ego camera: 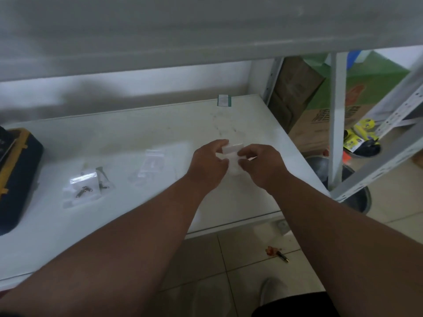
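Head — bag (233, 148), white table (137, 133), tiled floor (249, 273)

Held bag (232, 148) partly covered by left hand (209, 167) and right hand (261, 167); contents unreadable. Left edge cuts off case (16, 179).

A white tabletop (137, 138) is sitting beneath a pale shelf board (183, 30), soft light falling across both. To the right, grey slotted rack uprights (337, 110) are standing before cardboard boxes (295, 92), and beige floor tiles (240, 271) are running underneath, a pen (282, 257) lying there.
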